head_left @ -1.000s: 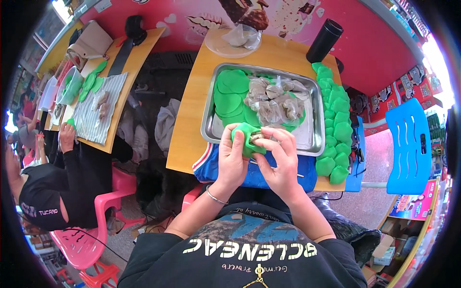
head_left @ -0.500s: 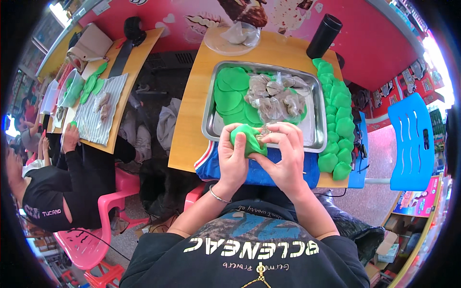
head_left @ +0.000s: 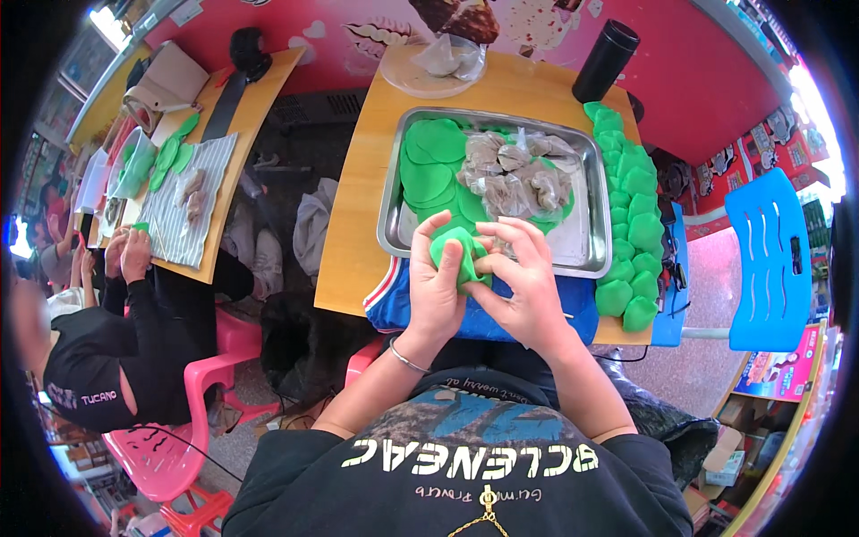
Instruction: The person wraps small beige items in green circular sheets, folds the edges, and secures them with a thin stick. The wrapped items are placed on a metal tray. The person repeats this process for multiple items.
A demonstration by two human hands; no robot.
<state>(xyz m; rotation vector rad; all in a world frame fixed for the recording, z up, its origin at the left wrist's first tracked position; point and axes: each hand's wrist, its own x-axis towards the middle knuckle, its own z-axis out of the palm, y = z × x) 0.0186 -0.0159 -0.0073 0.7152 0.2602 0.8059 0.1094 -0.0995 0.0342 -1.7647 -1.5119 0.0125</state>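
Observation:
My left hand [head_left: 436,285] and my right hand [head_left: 523,277] together pinch a folded green dough wrapper [head_left: 458,253] just above the near rim of a metal tray [head_left: 394,234]. The tray holds flat green dough rounds [head_left: 431,166] on its left and a heap of grey-brown filling [head_left: 519,174] in the middle. A row of several finished green dumplings [head_left: 634,215] runs down the wooden table [head_left: 352,242] along the tray's right side.
A black cylinder flask [head_left: 605,61] and a clear plate with a bag [head_left: 435,64] stand at the table's far edge. A blue cloth [head_left: 394,304] hangs off the near edge. At left, another person [head_left: 107,340] works at a second table [head_left: 242,116]. A blue chair [head_left: 769,259] stands right.
Both hands have kept folding the green wrapper, shifting it slightly and closing it more. The person at left has barely moved.

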